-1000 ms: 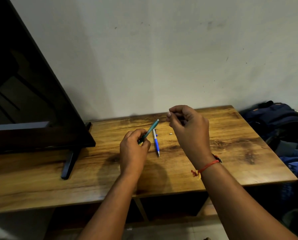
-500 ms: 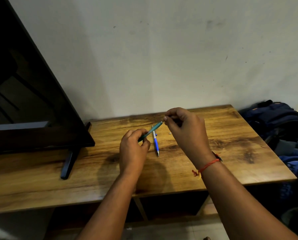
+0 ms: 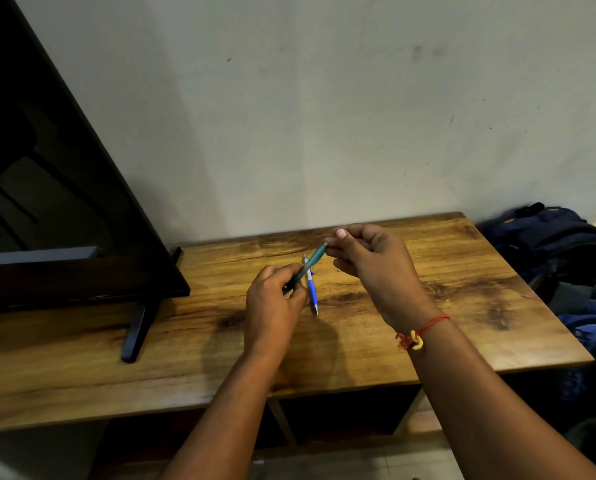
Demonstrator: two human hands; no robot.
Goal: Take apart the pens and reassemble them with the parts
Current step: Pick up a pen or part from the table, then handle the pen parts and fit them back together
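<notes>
The wooden table (image 3: 463, 306) carries a black television (image 3: 47, 202) at its left end. A blue pen (image 3: 312, 289) lies flat near the middle.

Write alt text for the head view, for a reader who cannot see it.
Two hands hold a green pen above a wooden table: the left hand grips its lower end, the right hand pinches its upper end. A blue pen lies on the table beneath.

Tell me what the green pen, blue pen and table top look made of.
The green pen looks like plastic: smooth teal barrel, possibly translucent. The blue pen also looks plastic, opaque blue and white; its tip glints, maybe metal. The table top is wood or wood-look laminate: brown grain, dark knots, low sheen.
</notes>
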